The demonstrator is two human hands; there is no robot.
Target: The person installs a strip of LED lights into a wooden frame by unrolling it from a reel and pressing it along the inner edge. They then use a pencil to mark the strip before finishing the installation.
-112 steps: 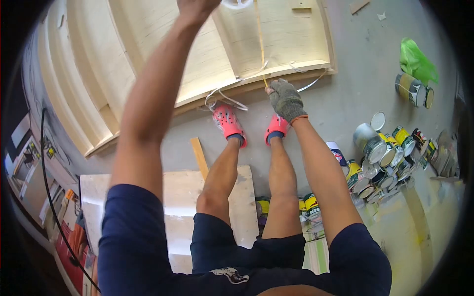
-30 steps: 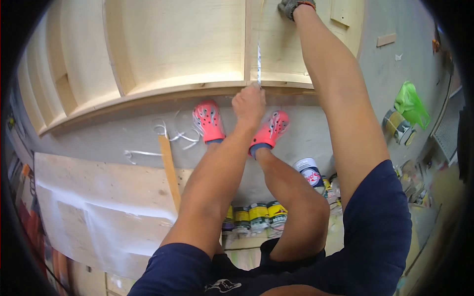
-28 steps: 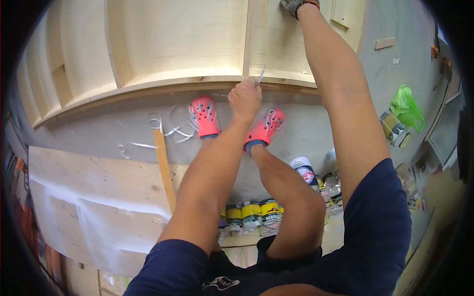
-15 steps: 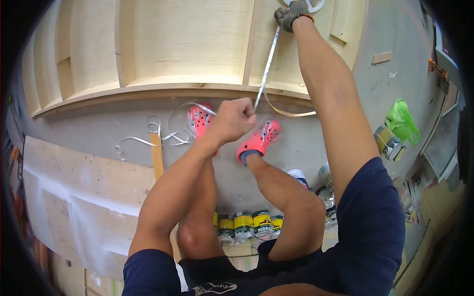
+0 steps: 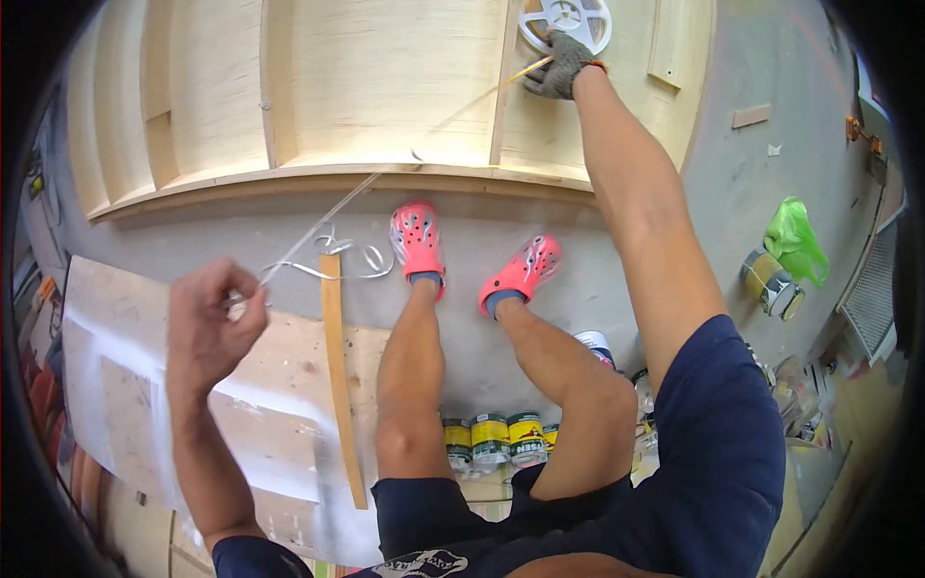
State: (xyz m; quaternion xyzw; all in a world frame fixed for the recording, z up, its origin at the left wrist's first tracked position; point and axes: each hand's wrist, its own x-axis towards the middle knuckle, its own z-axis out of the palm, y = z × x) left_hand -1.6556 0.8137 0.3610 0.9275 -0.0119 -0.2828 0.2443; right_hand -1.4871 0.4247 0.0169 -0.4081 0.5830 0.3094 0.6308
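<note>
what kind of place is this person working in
It looks like a carpentry or paint workshop: there's a large ribbed plywood frame, a row of paint cans and a plywood board with white streaks.

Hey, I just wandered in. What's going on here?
Someone standing at a curved wooden frame is handling a thin strip. The bare left hand pinches it, and it runs at a slant across the frame to the gloved right hand, which is at a white reel. Whether that hand grips the reel or only the strip is hard to tell. Loose white ribbon lies curled on the floor near the pink shoes.
</note>
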